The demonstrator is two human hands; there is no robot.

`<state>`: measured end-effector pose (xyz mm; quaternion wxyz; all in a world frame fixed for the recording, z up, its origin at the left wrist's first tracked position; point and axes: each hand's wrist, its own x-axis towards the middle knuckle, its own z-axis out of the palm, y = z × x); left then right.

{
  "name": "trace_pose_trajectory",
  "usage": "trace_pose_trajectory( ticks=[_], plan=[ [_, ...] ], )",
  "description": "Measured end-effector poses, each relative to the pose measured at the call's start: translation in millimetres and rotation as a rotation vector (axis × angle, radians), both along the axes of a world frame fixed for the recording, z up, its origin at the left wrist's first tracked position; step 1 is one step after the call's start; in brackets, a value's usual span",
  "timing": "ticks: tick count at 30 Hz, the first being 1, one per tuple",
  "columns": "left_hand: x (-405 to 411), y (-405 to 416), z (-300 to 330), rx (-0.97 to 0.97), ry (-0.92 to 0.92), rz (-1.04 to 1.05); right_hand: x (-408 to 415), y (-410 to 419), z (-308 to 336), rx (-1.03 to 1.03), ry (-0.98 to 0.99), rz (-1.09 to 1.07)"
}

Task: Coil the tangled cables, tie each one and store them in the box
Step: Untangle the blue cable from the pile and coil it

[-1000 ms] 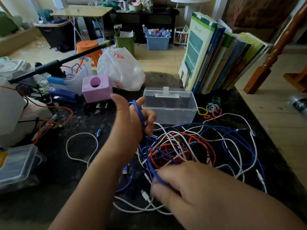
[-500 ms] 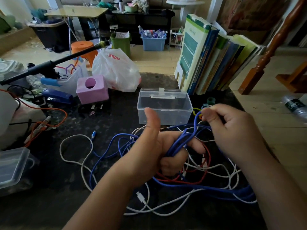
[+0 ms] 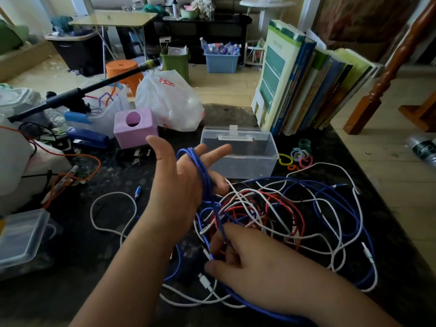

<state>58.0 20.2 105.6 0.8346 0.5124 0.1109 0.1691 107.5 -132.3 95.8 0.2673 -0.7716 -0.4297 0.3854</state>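
Tangle (image 3: 295,215) right of both hands, box (image 3: 238,152) beyond | left hand (image 3: 181,187) fingers spread, blue cable (image 3: 203,175) looped round | right hand (image 3: 254,263) pinches it | table edge (image 3: 368,175) right

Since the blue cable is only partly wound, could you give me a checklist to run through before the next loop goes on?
1. Loops of the blue cable sit round the left hand: ok; fingers are spread with the turns across the palm.
2. Right hand has the blue strand: ok; it pinches it low in the pile.
3. Blue cable free of the tangle: not ok; it runs through red and white cables.
4. Clear box ready: not ok; its lid looks closed.
5. Ties at hand: ok; coloured rings lie right of the box.
6. Blue cable's far end located: cannot tell.
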Motion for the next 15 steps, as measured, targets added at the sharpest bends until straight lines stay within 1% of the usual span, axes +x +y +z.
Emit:
trace_pose_trajectory(
  ticks=[1,3,4,5,6,7,8,9,10,12,14,15],
  plan=[
    [2.7,2.5,-1.9,0.034,0.036,0.047,-1.3,-1.4,6.5,-0.016,0.004,0.017],
    [14.5,4.2,-5.5,0.089,0.142,0.135,-5.8,-3.4,19.9,-0.02,-0.05,0.049],
    [15.2,1.9,-6.7,0.087,0.185,0.128,-9.1,-4.5,26.6,-0.018,-0.104,0.051],
    [13.4,-2.1,-7.3,0.125,0.228,0.107,-11.5,-5.4,32.3,-0.015,-0.186,0.038],
    [12.6,-5.3,-10.1,0.281,0.292,0.11,-12.4,-6.6,37.8,-0.01,-0.3,0.017],
    [10.8,-8.0,-12.1,0.523,0.333,0.075,-10.8,-8.4,42.6,-0.001,-0.438,-0.003],
    [7.2,-9.7,-13.9,0.765,0.355,0.005,-7.5,-10.6,47.2,0.014,-0.569,-0.023],
    [1.6,-11.3,-16.4,0.913,0.375,-0.069,-1.9,-13.1,50.7,0.04,-0.672,-0.047],
    [-3.0,-12.1,-18.2,0.969,0.397,-0.122,4.5,-15.9,53.2,0.07,-0.745,-0.074],
    [-3.0,-12.2,-16.5,1.057,0.408,-0.153,18.6,-21.2,55.4,0.083,-0.806,-0.138],
    [-2.1,-11.0,-14.4,1.249,0.405,-0.114,32.6,-26.7,58.4,0.005,-0.766,-0.216],
    [-2.0,-10.1,-13.7,1.359,0.418,-0.066,39.9,-30.1,60.0,-0.043,-0.713,-0.236]
  ],
)
